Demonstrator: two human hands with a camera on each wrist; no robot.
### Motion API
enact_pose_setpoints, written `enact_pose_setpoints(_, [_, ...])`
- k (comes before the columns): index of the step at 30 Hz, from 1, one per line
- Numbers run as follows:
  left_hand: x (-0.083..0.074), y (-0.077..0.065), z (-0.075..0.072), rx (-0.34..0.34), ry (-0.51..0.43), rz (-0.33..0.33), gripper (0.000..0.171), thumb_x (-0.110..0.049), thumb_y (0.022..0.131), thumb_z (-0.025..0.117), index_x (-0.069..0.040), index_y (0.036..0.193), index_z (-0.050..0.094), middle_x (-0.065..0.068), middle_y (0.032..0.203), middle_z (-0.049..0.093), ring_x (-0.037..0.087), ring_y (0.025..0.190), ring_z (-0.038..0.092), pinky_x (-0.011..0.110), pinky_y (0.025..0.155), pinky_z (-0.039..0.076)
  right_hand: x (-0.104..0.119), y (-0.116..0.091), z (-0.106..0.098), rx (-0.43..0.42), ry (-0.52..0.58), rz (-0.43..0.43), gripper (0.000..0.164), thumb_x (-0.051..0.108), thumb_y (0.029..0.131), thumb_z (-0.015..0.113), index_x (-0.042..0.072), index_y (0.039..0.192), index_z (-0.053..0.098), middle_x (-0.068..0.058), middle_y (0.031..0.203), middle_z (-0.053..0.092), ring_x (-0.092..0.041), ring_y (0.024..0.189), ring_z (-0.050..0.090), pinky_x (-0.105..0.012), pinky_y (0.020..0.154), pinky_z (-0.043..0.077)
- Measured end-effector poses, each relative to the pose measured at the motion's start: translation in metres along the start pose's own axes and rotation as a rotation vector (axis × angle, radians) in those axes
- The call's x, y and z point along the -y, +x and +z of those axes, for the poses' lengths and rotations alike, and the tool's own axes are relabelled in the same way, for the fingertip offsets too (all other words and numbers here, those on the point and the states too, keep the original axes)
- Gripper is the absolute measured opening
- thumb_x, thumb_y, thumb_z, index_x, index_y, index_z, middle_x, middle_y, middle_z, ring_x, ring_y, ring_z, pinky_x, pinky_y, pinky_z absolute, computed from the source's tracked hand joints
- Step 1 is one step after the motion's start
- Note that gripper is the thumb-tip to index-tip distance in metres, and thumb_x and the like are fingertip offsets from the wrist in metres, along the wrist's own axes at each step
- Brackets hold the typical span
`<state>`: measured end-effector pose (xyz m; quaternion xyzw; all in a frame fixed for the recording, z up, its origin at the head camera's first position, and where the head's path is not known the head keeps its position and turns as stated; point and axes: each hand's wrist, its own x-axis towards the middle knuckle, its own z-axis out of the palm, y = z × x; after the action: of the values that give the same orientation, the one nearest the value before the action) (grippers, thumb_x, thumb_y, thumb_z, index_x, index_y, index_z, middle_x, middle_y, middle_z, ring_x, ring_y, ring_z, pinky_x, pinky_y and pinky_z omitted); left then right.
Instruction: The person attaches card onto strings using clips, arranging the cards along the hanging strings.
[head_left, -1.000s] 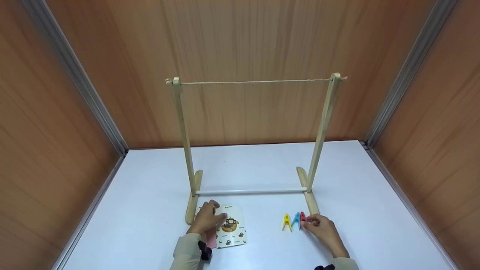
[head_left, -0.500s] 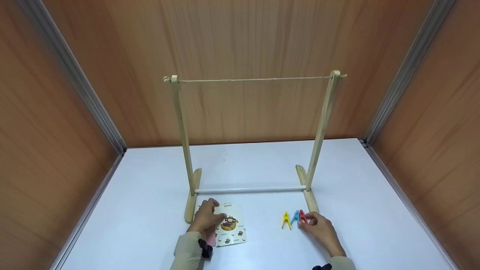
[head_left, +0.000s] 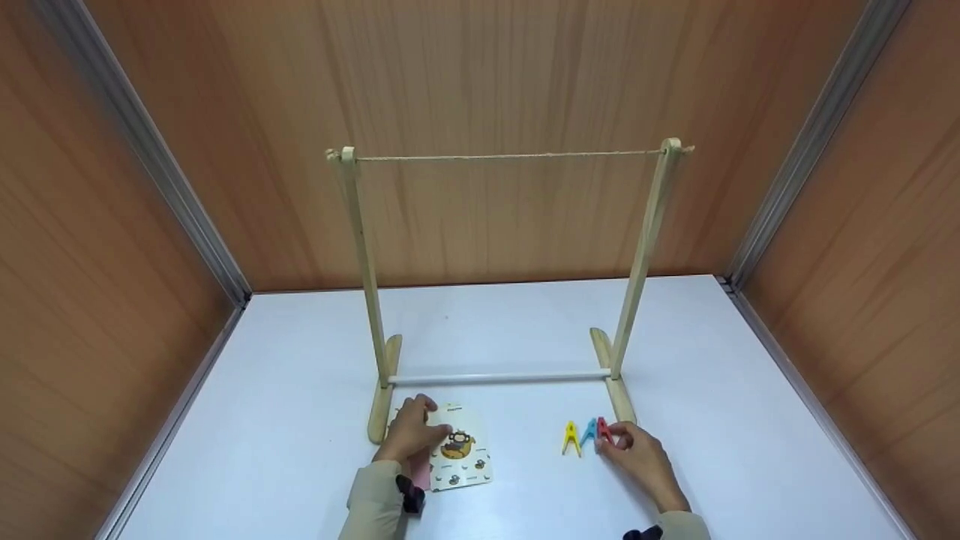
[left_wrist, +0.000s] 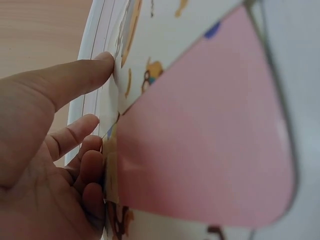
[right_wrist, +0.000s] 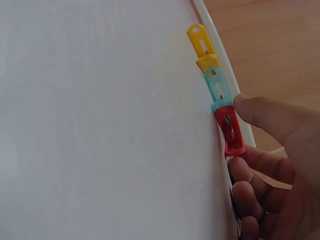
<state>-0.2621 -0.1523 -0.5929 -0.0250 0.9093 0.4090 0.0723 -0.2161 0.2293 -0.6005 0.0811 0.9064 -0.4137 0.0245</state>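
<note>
A small white booklet or card with a cartoon print point(head_left: 459, 450) lies on the table in front of the stand's left foot. Beside and partly overlapping it is a pink piece point(left_wrist: 210, 130) with a rounded corner. My left hand point(head_left: 410, 433) rests on these, thumb on the printed surface and fingers by the left edge. Further right, yellow point(head_left: 571, 437), blue point(head_left: 590, 431) and red point(head_left: 604, 429) plastic clothespins lie in a row. With thumb and forefinger, my right hand point(head_left: 639, 454) holds the red clothespin at the row's right end.
Behind the hands stands a wooden frame point(head_left: 645, 262) with two posts, a string point(head_left: 502, 157) tied across the top and a white rod point(head_left: 502, 379) low between its feet. Wood-patterned panels point(head_left: 495, 75) enclose the white table point(head_left: 300, 360) at the back and sides.
The head view has shifted slightly, so everything sits a little higher in it. Both hands, the printed piece and the clothespins keep their places.
</note>
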Motion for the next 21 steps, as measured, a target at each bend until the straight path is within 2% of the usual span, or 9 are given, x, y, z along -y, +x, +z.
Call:
enact_pose_setpoints(4, [0.0005,-0.0004,-0.0001,-0.004,-0.002,0.003,0.043,-0.025,0.078,0.078,-0.007,0.109,0.056,0.010,0.099,0.051,0.024,0.086,0.050,0.037,0.074,0.044,-0.0009,-0.0002,0.0000,-0.003,0.007,-0.009,0.038,0.028,0.082,0.074,0.004,0.110,0.065,0.000,0.078,0.055,-0.014,0.070,0.046,-0.027,0.063,0.036])
enact_pose_setpoints(11, [0.0013,-0.0013,0.0000,-0.022,0.024,0.053,0.044,-0.024,0.078,0.078,-0.004,0.109,0.055,0.010,0.095,0.051,0.023,0.082,0.048,0.035,0.070,0.041,-0.0002,0.0001,-0.0024,-0.004,0.021,-0.012,0.034,0.023,0.083,0.074,0.003,0.108,0.066,-0.002,0.079,0.056,-0.014,0.072,0.047,-0.026,0.064,0.038])
enact_pose_setpoints(21, [-0.0009,-0.0014,-0.0010,-0.001,0.005,0.010,0.045,-0.026,0.078,0.078,-0.006,0.112,0.055,0.010,0.099,0.051,0.023,0.086,0.049,0.037,0.073,0.043,-0.0003,0.0023,-0.0048,-0.001,0.003,-0.009,0.036,0.021,0.081,0.074,-0.001,0.109,0.066,-0.006,0.086,0.058,-0.017,0.079,0.052,-0.028,0.068,0.042])
